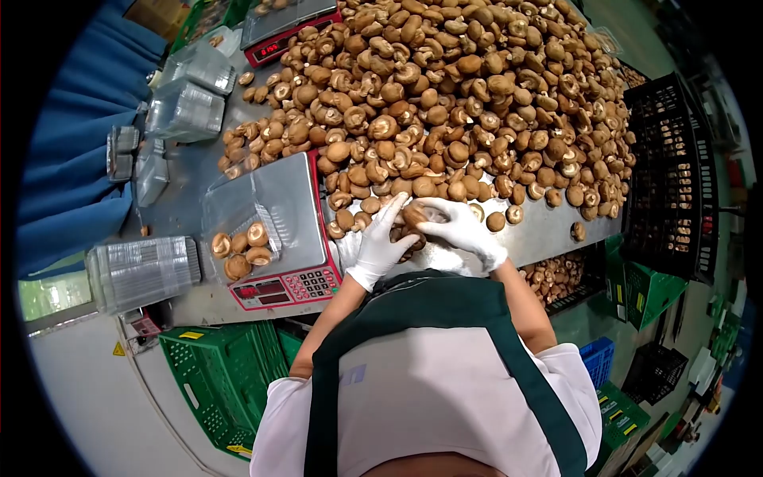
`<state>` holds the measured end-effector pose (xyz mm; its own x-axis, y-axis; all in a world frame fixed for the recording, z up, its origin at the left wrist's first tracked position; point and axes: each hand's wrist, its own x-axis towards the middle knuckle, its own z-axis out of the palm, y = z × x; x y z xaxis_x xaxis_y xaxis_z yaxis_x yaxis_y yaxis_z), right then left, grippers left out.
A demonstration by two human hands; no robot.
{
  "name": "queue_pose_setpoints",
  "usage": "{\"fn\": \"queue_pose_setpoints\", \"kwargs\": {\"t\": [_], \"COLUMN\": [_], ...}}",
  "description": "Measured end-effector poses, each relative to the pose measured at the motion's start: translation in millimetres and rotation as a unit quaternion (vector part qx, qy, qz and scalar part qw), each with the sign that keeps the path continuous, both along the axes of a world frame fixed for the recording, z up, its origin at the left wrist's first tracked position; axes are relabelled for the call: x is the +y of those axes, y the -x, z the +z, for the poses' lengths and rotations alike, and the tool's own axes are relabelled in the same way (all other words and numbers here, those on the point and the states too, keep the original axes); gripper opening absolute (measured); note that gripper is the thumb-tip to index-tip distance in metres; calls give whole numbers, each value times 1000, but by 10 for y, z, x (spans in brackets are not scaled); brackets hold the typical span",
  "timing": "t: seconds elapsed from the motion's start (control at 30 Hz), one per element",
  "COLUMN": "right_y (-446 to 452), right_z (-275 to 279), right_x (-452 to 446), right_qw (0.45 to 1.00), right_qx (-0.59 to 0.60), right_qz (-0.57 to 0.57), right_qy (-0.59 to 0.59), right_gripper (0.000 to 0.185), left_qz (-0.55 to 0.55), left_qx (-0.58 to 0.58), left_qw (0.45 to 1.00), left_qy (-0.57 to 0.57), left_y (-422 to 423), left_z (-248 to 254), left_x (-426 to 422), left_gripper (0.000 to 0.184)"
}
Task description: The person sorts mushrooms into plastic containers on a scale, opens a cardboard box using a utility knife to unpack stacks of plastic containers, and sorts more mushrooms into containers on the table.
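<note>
My left hand (380, 248), in a white glove, curls around brown mushrooms just in front of my apron. From the other side, my gloved right hand (463, 229) grips a brown mushroom (414, 213) between thumb and fingers. The two hands almost meet, and they partly hide what they hold. Beyond them spreads a large heap of brown mushrooms (477, 95) with pale stems. To the left, a red-edged scale (306, 230) carries an open clear plastic tray (266, 219) with several mushrooms (238, 266) in it.
Stacked clear trays (145, 272) stand left of the scale, with more trays (184, 110) behind. A second scale (278, 32) sits at the back. Black crates (671, 175) rise at the right. Green crates (226, 381) are below the table's left edge.
</note>
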<state>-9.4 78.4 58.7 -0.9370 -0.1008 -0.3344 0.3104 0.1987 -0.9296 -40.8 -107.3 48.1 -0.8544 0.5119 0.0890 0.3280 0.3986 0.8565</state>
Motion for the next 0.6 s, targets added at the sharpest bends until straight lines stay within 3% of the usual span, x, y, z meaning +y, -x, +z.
{"fn": "queue_pose_setpoints", "kwargs": {"t": [0.03, 0.13, 0.23, 0.27, 0.33, 0.37, 0.4, 0.43, 0.5, 0.57, 0.6], "right_y": [-88, -413, -940, -1143, -1590, -1950, -1961, -2154, -2187, -2116, -2038], "right_z": [14, 79, 154, 165, 122, -190, 16, -100, -155, -130, -68], "right_x": [107, 585, 1104, 1273, 1655, 1991, 1959, 2067, 2010, 1905, 1840], "right_qw": [999, 997, 974, 962, 922, 905, 849, 824, 772, 800, 846], "right_qx": [31, -25, -41, -55, -131, -142, -246, -215, -215, -167, -141], "right_qz": [-14, -76, -199, -236, -287, -270, -243, -213, -252, -240, -213], "right_qy": [-14, 4, -99, -125, -225, -298, -400, -478, -542, -524, -469], "right_gripper": [50, 50, 44, 43, 45, 51, 63, 74, 78, 75, 67], "left_qz": [0, 38, 100, 103, 125, 137, 150, 158, 153, 142, 132], "left_qx": [-50, -27, -108, -51, -48, -60, -80, -101, -99, -65, -55], "left_qw": [999, 999, 988, 993, 991, 989, 985, 982, 983, 987, 989], "left_qy": [-22, -15, -41, -9, -18, -13, -25, -9, 15, 26, 40], "left_y": [-9, 53, 158, 202, 278, 303, 319, 340, 380, 403, 406], "left_z": [15, -144, -204, -154, -262, -245, -245, -260, -248, -254, -191], "left_x": [8, -77, -195, -225, -300, -315, -321, -336, -322, -312, -285], "left_gripper": [67, 52, 39, 35, 33, 33, 32, 32, 32, 33, 32]}}
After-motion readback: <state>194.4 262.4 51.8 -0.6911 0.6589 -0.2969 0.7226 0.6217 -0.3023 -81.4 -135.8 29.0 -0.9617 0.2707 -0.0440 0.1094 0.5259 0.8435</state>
